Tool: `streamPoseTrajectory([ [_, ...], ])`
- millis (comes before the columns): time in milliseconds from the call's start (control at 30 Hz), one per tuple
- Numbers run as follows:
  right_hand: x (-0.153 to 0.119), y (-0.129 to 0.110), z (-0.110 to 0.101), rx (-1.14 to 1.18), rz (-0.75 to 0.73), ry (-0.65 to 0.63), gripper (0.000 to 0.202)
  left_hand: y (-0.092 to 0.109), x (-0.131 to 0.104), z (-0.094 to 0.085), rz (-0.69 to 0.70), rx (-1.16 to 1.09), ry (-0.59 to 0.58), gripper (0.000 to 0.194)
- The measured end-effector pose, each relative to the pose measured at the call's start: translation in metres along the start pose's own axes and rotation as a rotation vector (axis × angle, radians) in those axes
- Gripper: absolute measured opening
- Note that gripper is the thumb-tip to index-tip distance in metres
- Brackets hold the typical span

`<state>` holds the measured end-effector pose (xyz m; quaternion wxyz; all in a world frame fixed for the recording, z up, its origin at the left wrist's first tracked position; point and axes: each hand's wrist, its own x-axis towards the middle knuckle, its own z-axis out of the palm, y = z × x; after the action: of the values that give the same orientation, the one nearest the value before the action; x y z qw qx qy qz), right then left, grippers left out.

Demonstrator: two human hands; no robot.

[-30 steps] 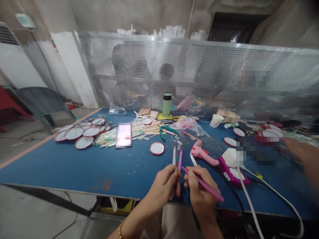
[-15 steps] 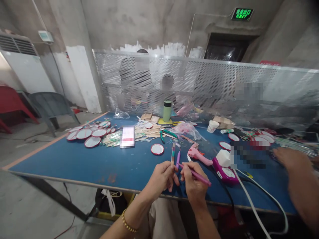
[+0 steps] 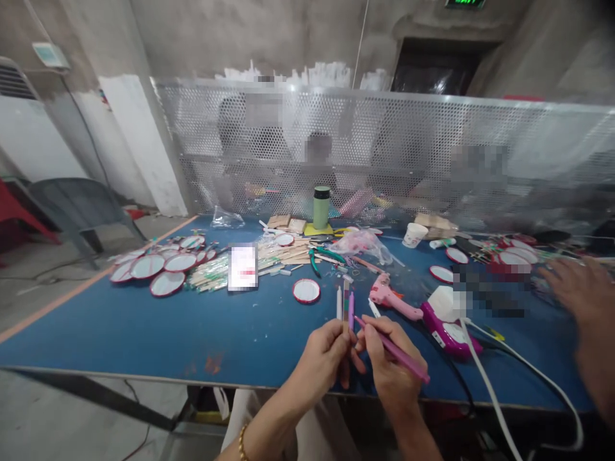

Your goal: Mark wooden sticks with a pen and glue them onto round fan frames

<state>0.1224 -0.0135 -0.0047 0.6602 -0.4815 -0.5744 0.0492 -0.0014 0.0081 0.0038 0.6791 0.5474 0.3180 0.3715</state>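
My left hand (image 3: pixel 327 349) is closed around a flat wooden stick (image 3: pixel 346 307) painted with coloured bands, held upright over the near edge of the table. Close against the stick are a purple marker (image 3: pixel 352 306) on its right and a pale pen-like piece (image 3: pixel 339 304) on its left; whether my left fingers hold these too I cannot tell. In my right hand (image 3: pixel 394 362) is a pink marker pen (image 3: pixel 403 358), its tip pointing at the stick's lower part and its back end toward me.
On the blue table (image 3: pixel 144 333) lie a white disc with red rim (image 3: pixel 306 291), a phone (image 3: pixel 243 267), a pink glue gun (image 3: pixel 394 298) and a purple power strip (image 3: pixel 449 333) with cables. Piled sticks, more discs (image 3: pixel 148 266) and a green bottle (image 3: pixel 321 208) stand behind. Another person's hand (image 3: pixel 571 288) reaches in at right.
My view has shifted, and both hands sit slightly lower and further right in it. The pale piece left of the stick now shows. Both hands keep their grip.
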Motion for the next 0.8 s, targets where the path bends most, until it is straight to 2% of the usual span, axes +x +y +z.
streamPoseTrajectory([
  [200,0.01,-0.005,-0.004,0.053,0.036,-0.036,0.011,0.002,-0.001,0.0,-0.02,-0.033,-0.02,0.059],
  [333,0.018,-0.007,-0.003,0.026,-0.009,-0.06,0.011,0.0,-0.001,-0.001,-0.029,-0.057,-0.017,0.06],
  [533,0.011,0.002,0.002,0.027,0.078,-0.064,0.009,-0.002,-0.001,-0.001,0.004,-0.075,-0.005,0.056],
  [800,0.006,0.004,0.002,0.128,0.132,-0.14,0.011,-0.007,-0.001,-0.002,0.025,-0.05,-0.012,0.053],
])
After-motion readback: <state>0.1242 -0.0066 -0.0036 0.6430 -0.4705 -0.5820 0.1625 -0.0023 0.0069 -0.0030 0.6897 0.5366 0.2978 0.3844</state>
